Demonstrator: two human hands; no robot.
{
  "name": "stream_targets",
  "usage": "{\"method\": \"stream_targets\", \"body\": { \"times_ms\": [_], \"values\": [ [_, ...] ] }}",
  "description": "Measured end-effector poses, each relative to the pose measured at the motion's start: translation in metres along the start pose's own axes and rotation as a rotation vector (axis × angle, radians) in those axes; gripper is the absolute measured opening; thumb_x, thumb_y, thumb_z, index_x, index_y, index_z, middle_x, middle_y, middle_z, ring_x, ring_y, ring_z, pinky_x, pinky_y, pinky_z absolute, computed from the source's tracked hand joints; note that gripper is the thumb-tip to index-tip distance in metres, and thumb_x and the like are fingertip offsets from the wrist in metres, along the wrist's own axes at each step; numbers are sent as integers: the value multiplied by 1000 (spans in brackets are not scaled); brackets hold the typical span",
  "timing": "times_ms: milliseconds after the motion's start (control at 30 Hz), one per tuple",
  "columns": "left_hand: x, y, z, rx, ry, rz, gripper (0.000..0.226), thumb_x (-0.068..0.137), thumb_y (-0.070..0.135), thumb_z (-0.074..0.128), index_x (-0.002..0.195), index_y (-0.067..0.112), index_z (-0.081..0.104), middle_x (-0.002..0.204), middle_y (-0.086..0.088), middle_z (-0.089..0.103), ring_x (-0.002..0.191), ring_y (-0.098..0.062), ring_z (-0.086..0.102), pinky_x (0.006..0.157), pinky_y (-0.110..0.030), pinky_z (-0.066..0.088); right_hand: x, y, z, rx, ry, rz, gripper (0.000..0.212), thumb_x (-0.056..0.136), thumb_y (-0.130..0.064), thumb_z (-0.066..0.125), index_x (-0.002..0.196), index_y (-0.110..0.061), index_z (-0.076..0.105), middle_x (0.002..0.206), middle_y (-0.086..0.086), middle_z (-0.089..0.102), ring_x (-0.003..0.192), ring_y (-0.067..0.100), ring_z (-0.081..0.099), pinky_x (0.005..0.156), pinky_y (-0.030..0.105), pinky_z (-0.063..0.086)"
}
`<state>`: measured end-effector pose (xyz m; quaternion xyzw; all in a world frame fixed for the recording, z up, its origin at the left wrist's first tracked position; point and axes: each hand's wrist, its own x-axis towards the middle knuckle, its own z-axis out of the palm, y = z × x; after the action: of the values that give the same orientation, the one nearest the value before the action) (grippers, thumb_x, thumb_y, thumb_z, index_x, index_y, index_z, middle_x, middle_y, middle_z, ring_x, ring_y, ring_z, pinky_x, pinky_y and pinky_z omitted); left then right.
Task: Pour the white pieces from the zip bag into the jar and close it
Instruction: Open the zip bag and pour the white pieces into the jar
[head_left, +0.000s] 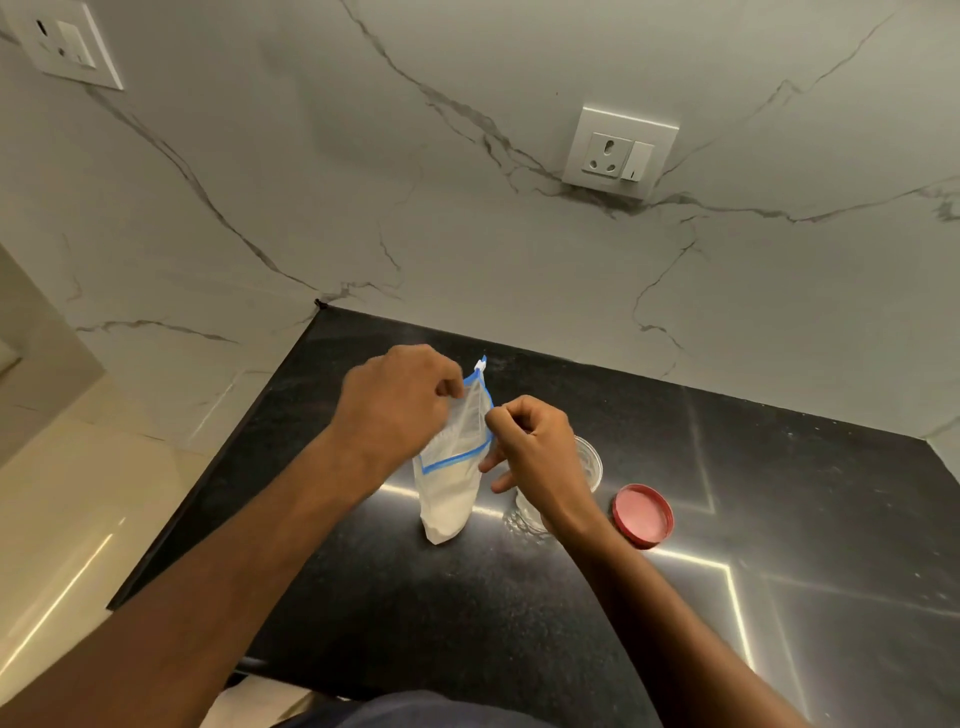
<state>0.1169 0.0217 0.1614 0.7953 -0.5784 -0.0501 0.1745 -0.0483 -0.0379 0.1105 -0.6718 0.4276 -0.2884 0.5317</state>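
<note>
Black counter (467, 597): left hand (400, 402) and right hand (530, 441) each pinch the upright bag's (449, 493) open mouth; jar (589, 462) just behind, lid (642, 515) beside it. Floppy plastic could spill pieces wide of the jar
</note>
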Motion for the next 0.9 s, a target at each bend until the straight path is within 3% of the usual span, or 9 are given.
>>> {"method": "stream_targets", "body": {
  "times_ms": [100,200,300,467,533,600,667,733,900],
  "values": [
    [14,16,10,-173,-184,-68,41,103,48,56,89,17,78,84,-7,76,70,-15,70,63,-26,52,0,1,3,-8,-30,-23,16,104,-24,59,98,-11,65,86,7,74,69,22,76,52,28,61],
    [30,21,20,-249,-216,-160,60,100,60,53,69,12,68,77,-13,77,69,-24,76,67,-29,57,-3,2,6,5,-64,-44,18,107,-24,55,102,-10,65,89,8,73,69,18,74,55,29,62],
    [39,19,28,-282,-162,-179,41,99,46,64,82,11,77,77,-10,76,69,-24,76,72,-34,64,-5,4,8,3,-94,-56,19,107,-22,54,104,-7,65,91,12,72,69,16,72,57,31,61],
    [36,20,23,-380,-14,-132,34,103,34,63,75,17,72,71,-2,67,60,-11,63,56,-17,41,-1,7,-8,93,-25,-91,15,106,-24,58,105,-12,67,93,9,71,72,17,72,62,34,62],
    [32,25,7,-424,53,-40,32,102,36,63,80,16,74,75,1,70,59,-5,61,57,-15,41,4,8,-24,147,31,-95,12,106,-23,59,109,-14,67,96,10,71,76,19,74,65,32,63],
    [29,35,-13,-493,113,76,32,102,37,64,91,11,78,82,-2,76,66,-7,70,59,-19,53,10,11,-39,165,99,-104,10,105,-21,60,109,-16,67,99,5,73,80,20,74,68,29,62],
    [31,51,-31,-551,168,164,32,101,37,65,95,9,80,86,-7,79,72,-15,76,62,-35,64,18,13,-53,153,210,-102,8,104,-23,61,107,-21,68,97,-2,75,84,16,74,69,28,62],
    [36,68,-47,-575,217,227,34,101,36,66,91,7,80,81,-8,79,72,-16,78,62,-45,63,28,14,-66,130,331,-55,8,104,-29,61,106,-26,68,98,-6,74,91,13,73,69,27,60],
    [50,102,-65,-673,236,352,35,101,31,67,85,3,79,73,-9,78,65,-1,76,56,-45,63,44,11,-101,350,365,194,38,105,-50,53,115,-17,70,114,7,74,104,24,71,79,39,61]
  ]
}}
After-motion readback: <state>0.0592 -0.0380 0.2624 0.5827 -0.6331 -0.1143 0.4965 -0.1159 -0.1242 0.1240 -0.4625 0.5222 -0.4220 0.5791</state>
